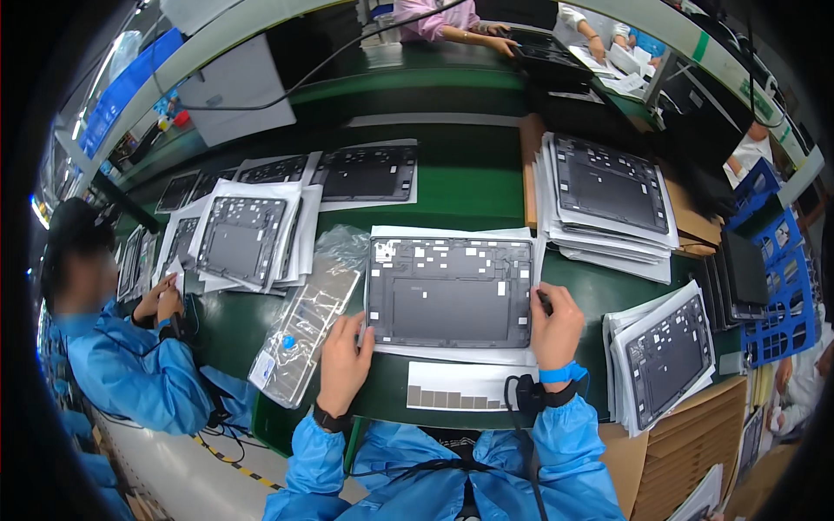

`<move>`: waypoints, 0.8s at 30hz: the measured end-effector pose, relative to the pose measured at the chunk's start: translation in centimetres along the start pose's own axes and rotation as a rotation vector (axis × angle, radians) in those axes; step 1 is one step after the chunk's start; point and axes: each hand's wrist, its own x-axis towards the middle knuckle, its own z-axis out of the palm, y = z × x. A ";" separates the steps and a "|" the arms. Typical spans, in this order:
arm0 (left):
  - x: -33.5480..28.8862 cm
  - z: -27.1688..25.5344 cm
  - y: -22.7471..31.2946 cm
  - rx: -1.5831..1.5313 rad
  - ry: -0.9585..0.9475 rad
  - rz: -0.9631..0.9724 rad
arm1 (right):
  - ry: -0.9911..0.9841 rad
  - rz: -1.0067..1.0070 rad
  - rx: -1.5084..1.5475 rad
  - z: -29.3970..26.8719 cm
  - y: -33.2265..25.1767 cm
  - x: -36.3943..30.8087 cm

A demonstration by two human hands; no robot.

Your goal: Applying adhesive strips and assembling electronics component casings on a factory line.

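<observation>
A dark grey tablet housing (452, 304) dotted with small white pads lies on white sheets in front of me. My left hand (346, 363) is closed at its lower left corner, thumb against the edge. Gripping the right edge is my right hand (557, 323), fingers bent; a small dark thing shows by its fingers, too unclear to name. A strip sheet of grey adhesive pieces (460, 387) lies below the housing. Left of it, a clear plastic bag (304, 334) holds light rectangular pieces and carries a blue dot.
Stacks of housings between white sheets stand at the far right (608, 187), near right (667, 360) and left (243, 234). More housings (365, 172) lie farther back. Blue crates (777, 295) are at the right. A co-worker in blue (130, 365) sits at the left.
</observation>
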 end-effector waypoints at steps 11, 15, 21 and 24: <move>0.9 -1.3 0.6 -0.035 -0.150 -0.115 | -0.167 0.352 0.394 1.5 2.0 1.3; 2.1 -0.5 -1.0 0.075 0.118 0.153 | -0.162 0.342 0.573 0.7 2.3 1.6; 4.7 -2.1 2.4 -0.913 -0.305 -0.455 | -0.220 0.493 0.738 0.4 3.1 2.0; 5.7 -1.2 1.3 -1.049 -0.412 -0.579 | -0.222 0.526 0.760 0.8 3.2 2.2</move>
